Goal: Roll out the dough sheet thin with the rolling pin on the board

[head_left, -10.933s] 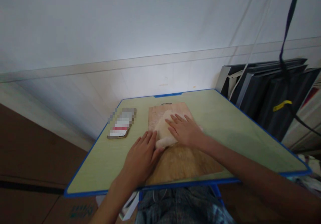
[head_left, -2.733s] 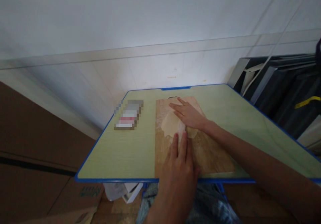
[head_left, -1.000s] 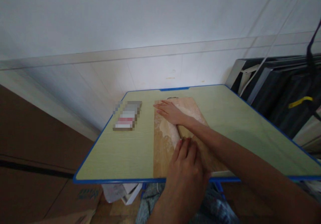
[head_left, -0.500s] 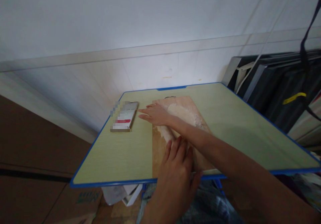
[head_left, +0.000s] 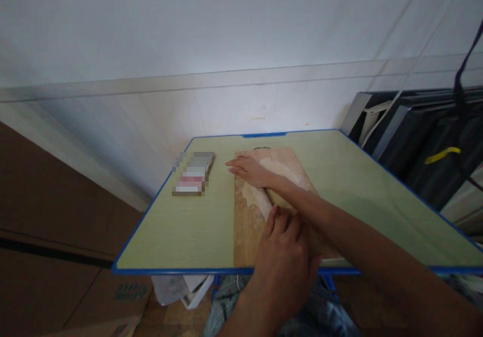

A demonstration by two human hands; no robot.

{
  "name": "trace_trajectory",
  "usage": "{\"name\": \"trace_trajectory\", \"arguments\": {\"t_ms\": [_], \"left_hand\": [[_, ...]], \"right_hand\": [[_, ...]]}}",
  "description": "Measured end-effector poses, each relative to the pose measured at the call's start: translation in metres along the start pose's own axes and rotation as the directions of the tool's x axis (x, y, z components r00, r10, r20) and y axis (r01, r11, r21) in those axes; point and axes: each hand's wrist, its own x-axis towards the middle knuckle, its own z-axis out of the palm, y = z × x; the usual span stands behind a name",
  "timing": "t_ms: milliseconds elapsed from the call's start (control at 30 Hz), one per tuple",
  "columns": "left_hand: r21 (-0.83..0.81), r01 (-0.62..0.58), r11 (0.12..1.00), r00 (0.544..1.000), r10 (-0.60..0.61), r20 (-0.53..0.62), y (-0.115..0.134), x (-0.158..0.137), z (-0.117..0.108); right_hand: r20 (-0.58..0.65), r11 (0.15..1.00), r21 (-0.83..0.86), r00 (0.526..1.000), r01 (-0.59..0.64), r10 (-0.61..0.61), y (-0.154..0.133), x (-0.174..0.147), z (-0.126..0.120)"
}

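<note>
A pale rolling pin (head_left: pixel 263 201) lies lengthwise on a wooden board (head_left: pixel 245 246) dusted with white powder that looks like flour (head_left: pixel 279 166). My right hand (head_left: pixel 251 170) rests palm down across the pin's far part, fingers stretched out toward the left. The right forearm crosses over the board. At the near end, my left hand (head_left: pixel 285 251) has its bent fingers over the pin, hiding that end. Beside the pin, a yellowish surface, possibly dough (head_left: pixel 281 202), shows partly under the right forearm.
The board lies on a light green folding table (head_left: pixel 169 236) with a blue rim. A blurred-out phone-like object (head_left: pixel 192 173) lies left of the board. A white wall (head_left: pixel 234 105) stands behind, dark flat panels (head_left: pixel 422 131) lean at the right, and brown cartons (head_left: pixel 75 286) stand at the lower left.
Both hands and the rolling pin have shifted right across the board, baring more floury surface on its left. My left fingers are more bent than before. The camera view has moved slightly.
</note>
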Motion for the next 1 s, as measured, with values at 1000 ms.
{"name": "trace_trajectory", "arguments": {"t_ms": [1000], "left_hand": [[-0.098, 0.034, 0.995, 0.999, -0.037, -0.029, -0.003, -0.005, 0.000]], "right_hand": [[0.103, 0.988, -0.156, 0.994, -0.009, 0.025, -0.019, 0.011, 0.009]]}}
